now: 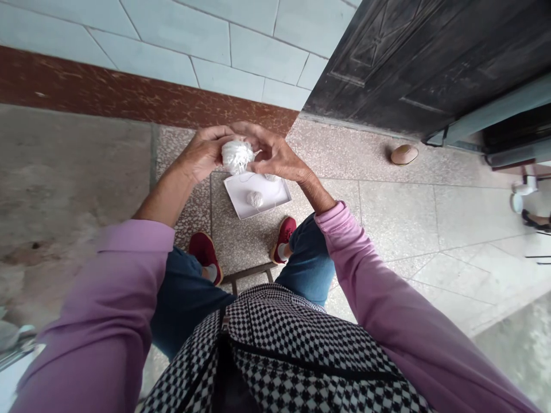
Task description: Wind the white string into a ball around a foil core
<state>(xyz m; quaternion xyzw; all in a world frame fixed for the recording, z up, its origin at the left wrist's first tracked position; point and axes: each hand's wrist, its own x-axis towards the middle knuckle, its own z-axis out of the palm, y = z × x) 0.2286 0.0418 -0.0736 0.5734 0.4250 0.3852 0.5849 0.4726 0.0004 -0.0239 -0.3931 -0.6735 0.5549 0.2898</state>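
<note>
A white ball of yarn (237,156) is held up in front of me between both hands. My left hand (209,148) grips its left and upper side with curled fingers. From the right, my right hand (273,150) reaches round with bent fingers, thumb and fingertips at the ball's right edge; whether it pinches a strand there is too small to make out. Below the hands, a shallow white box lid or tray (241,207) lies on the floor. In it sits a smaller white yarn ball (255,199), and another white ball (271,177) shows partly under my right hand.
A tiled wall (185,40) with a red-brown base rises ahead, and a dark door (387,63) stands at the right. A tan, rounded object (404,155) lies on the floor near the door. My red shoes (202,250) flank the tray. Part of another person's foot (536,221) shows far right.
</note>
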